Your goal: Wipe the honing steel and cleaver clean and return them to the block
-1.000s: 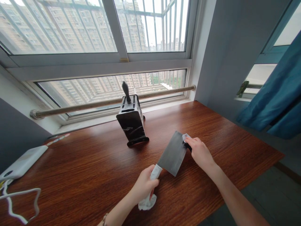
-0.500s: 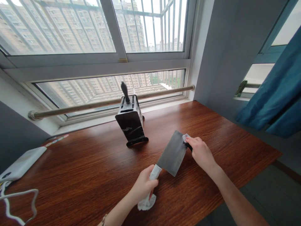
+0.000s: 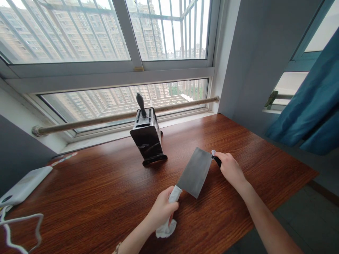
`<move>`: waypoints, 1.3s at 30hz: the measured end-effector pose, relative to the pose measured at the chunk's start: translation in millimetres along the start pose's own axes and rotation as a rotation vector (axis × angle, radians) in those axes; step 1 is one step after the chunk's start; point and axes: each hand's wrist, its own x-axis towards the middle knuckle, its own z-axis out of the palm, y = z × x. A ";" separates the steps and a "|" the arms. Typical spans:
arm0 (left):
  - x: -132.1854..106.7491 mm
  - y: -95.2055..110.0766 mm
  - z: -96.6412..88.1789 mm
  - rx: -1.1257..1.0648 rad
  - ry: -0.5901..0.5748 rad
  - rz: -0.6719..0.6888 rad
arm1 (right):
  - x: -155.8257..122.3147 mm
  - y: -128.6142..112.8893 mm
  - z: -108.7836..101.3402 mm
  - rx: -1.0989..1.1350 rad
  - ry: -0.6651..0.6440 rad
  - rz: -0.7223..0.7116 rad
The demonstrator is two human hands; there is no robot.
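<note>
My left hand (image 3: 165,208) is closed around the cleaver's handle, which is wrapped in white tissue or cloth (image 3: 175,194); a crumpled white end (image 3: 166,229) hangs out below the fist. The broad grey cleaver blade (image 3: 195,173) points up and away to the right, held over the table. Just beyond its far right corner, my right hand (image 3: 231,167) pinches a small black object (image 3: 217,161) along with a white wad (image 3: 213,152). The kind of black object cannot be made out. The wad sits at or just off the blade's corner.
A black knife block (image 3: 148,141) stands behind the cleaver, with one dark handle (image 3: 141,104) sticking up from it. To the left lie a white device (image 3: 29,183) and a white cable (image 3: 38,229). The wooden table (image 3: 92,183) meets a window; a blue curtain (image 3: 312,102) hangs right.
My right hand has shifted slightly right with the black object and white wad, from over the blade's far edge to its corner. The left hand and cleaver stay almost still.
</note>
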 end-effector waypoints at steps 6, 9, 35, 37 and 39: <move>3.8 0.6 -10.1 -0.255 -0.087 -0.037 | -6.1 24.0 22.0 0.051 0.067 0.035; 5.4 -2.5 -19.1 -0.603 -0.265 -0.131 | -3.6 33.4 33.9 0.151 0.198 0.044; -4.1 -0.3 -24.0 -0.993 -1.007 -0.614 | -54.7 -108.3 16.6 0.240 0.135 -0.842; -3.4 0.8 -23.8 -0.977 -1.023 -0.634 | -41.6 -97.4 15.3 0.225 0.168 -0.717; -2.4 1.6 -23.0 -0.958 -1.035 -0.646 | -27.3 -82.6 13.8 0.194 0.224 -0.519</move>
